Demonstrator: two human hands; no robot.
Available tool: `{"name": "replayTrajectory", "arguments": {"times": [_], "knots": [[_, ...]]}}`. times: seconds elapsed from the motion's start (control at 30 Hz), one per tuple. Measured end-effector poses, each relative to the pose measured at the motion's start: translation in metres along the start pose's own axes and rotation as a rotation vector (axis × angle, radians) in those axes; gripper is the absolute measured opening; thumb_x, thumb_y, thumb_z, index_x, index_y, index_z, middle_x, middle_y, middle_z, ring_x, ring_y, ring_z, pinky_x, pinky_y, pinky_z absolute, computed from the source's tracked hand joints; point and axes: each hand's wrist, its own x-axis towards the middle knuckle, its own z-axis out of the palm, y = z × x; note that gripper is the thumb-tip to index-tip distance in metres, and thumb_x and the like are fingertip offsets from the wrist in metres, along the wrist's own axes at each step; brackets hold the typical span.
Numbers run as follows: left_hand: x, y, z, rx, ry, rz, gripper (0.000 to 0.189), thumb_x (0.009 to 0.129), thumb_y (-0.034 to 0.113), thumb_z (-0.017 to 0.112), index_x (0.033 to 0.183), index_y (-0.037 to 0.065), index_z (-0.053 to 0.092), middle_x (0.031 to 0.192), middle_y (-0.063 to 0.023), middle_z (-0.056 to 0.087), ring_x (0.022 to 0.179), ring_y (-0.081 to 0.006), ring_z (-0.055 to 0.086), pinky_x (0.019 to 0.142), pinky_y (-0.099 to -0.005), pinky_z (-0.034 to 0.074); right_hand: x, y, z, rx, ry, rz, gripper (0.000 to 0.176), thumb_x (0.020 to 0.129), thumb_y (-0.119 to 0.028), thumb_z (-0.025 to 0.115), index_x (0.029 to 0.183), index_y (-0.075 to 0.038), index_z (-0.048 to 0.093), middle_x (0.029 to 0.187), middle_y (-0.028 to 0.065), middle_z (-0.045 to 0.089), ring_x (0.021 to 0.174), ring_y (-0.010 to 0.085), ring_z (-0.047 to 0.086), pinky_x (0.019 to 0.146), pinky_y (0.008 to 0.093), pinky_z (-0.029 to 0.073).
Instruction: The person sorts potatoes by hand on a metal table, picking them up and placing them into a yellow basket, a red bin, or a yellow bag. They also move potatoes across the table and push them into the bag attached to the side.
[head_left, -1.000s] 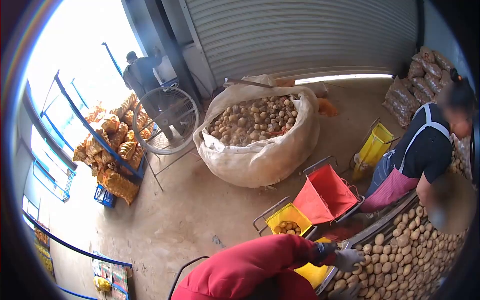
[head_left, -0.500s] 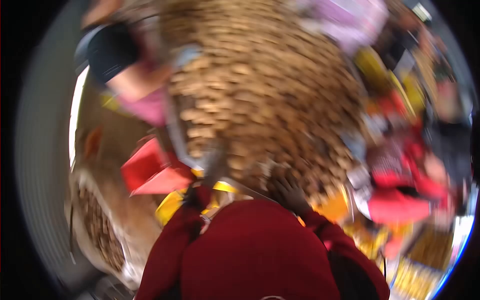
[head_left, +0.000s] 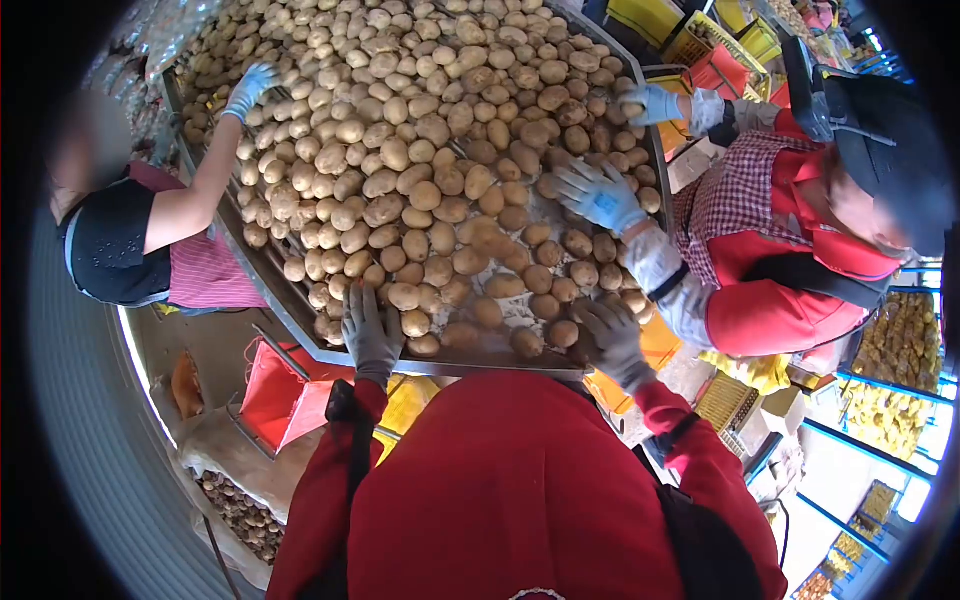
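A thick layer of potatoes (head_left: pixel 420 195) covers the metal sorting table (head_left: pixel 325 354) in front of me. My left hand (head_left: pixel 372 338), in a grey glove, lies at the near edge with fingers stretched over the potatoes, grasping none. At the near right corner, my right hand (head_left: pixel 612 343) wears a matching glove; its fingers are extended and touch potatoes. Between my hands, some potatoes are blurred, and patches of pale table surface show among them.
A co-worker's blue-gloved hands (head_left: pixel 603 197) reach in from the right. Another co-worker's gloved hand (head_left: pixel 250 90) touches potatoes at the left. Below the table edge hang a red chute (head_left: pixel 285 392) and a yellow one (head_left: pixel 408 405). Yellow crates (head_left: pixel 727 408) stand at right.
The view has swung round and sharpened from a heavy blur. My hands are farther apart, both on the potatoes. The right co-worker's hands now show over the table.
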Motion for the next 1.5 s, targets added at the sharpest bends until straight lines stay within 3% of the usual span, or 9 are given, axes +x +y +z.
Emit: {"name": "replayTrajectory", "arguments": {"times": [0.23, 0.37, 0.5, 0.7, 0.9, 1.03, 1.23, 1.33, 1.5], "knots": [[0.001, -0.001, -0.003, -0.067, -0.03, -0.034, 0.066, 0.093, 0.026, 0.066, 0.154, 0.007, 0.048, 0.158, -0.0219, 0.046, 0.145, -0.0441, 0.043, 0.116, -0.0526, 0.038, 0.189, -0.068, 0.099, -0.109, -0.148, 0.058, 0.042, 0.085, -0.032, 0.075, 0.123, -0.015, 0.067, 0.136, 0.007, 0.063, 0.126, 0.0323, 0.059, 0.102, 0.0538, 0.045], [-0.002, -0.006, -0.009, -0.093, 0.005, -0.015, 0.065, 0.09, 0.022, 0.065, 0.151, 0.005, 0.05, 0.157, -0.026, 0.045, 0.144, -0.0451, 0.044, 0.117, -0.0541, 0.038, 0.159, -0.047, 0.074, 0.142, -0.369, 0.156, 0.038, 0.082, -0.03, 0.076, 0.118, -0.017, 0.068, 0.131, 0.0051, 0.066, 0.118, 0.0306, 0.062, 0.094, 0.0515, 0.049], [-0.003, -0.008, -0.003, -0.044, -0.006, -0.016, 0.064, 0.092, 0.024, 0.065, 0.151, 0.005, 0.05, 0.158, -0.0257, 0.044, 0.145, -0.0449, 0.044, 0.117, -0.0536, 0.037, 0.062, 0.006, 0.054, -0.05, -0.109, -0.13, 0.026, 0.085, -0.033, 0.073, 0.103, -0.014, 0.071, 0.106, 0.0052, 0.07, 0.096, 0.0313, 0.069, 0.082, 0.0432, 0.054], [0.0, -0.006, -0.007, -0.038, -0.025, -0.006, 0.064, 0.093, 0.026, 0.064, 0.151, 0.002, 0.05, 0.158, -0.0265, 0.045, 0.143, -0.0447, 0.045, 0.117, -0.0531, 0.037, 0.037, 0.017, 0.004, 0.001, -0.341, 0.087, 0.027, 0.088, -0.017, 0.073, 0.115, -0.012, 0.072, 0.125, 0.012, 0.07, 0.098, 0.036, 0.069, 0.08, 0.045, 0.056], [0.017, -0.01, -0.012, -0.008, -0.352, -0.077, 0.061, 0.088, 0.018, 0.066, 0.142, -0.005, 0.051, 0.146, -0.0285, 0.051, 0.139, -0.0453, 0.049, 0.115, -0.052, 0.043, 0.125, 0.028, 0.122, -0.095, -0.359, 0.021, 0.035, 0.092, -0.018, 0.066, 0.126, -0.008, 0.068, 0.122, 0.0262, 0.067, 0.116, 0.0437, 0.063, 0.099, 0.0505, 0.052], [-0.004, -0.002, -0.013, -0.097, 0.077, -0.166, 0.053, 0.096, 0.035, 0.067, 0.141, 0.009, 0.058, 0.151, -0.0197, 0.052, 0.14, -0.0371, 0.051, 0.109, -0.048, 0.047, 0.166, -0.021, 0.089, -0.256, -0.633, 0.313, 0.039, 0.094, -0.036, 0.068, 0.124, -0.011, 0.064, 0.114, 0.0184, 0.066, 0.099, 0.0432, 0.069, 0.082, 0.0523, 0.059], [-0.012, -0.011, -0.004, -0.188, 0.173, -0.158, 0.057, 0.094, 0.038, 0.069, 0.142, 0.009, 0.057, 0.152, -0.0155, 0.052, 0.142, -0.034, 0.049, 0.109, -0.0458, 0.047, 0.082, 0.051, 0.122, -0.498, -0.787, -0.225, 0.029, 0.101, -0.032, 0.059, 0.116, -0.009, 0.066, 0.104, 0.0146, 0.069, 0.09, 0.0327, 0.07, 0.076, 0.0443, 0.059], [-0.018, -0.001, -0.005, -0.252, 0.185, -0.286, 0.053, 0.096, 0.033, 0.067, 0.142, 0.009, 0.057, 0.153, -0.0165, 0.05, 0.143, -0.0357, 0.046, 0.114, -0.0488, 0.043, 0.07, 0.076, 0.128, -0.197, -0.834, 0.066, 0.029, 0.104, -0.036, 0.057, 0.11, -0.009, 0.066, 0.092, 0.0105, 0.07, 0.075, 0.0283, 0.071, 0.063, 0.0418, 0.059], [-0.043, 0.03, -0.049, -0.691, -0.062, -0.367, 0.038, 0.1, 0.028, 0.061, 0.128, 0.004, 0.063, 0.134, -0.021, 0.062, 0.123, -0.0422, 0.059, 0.106, -0.0518, 0.047, 0.111, 0.094, 0.159, 1.906, -1.096, 0.976, 0.028, 0.106, -0.036, 0.059, 0.104, -0.008, 0.062, 0.082, 0.002, 0.058, 0.072, 0.0141, 0.06, 0.056, 0.0333, 0.05]]}}
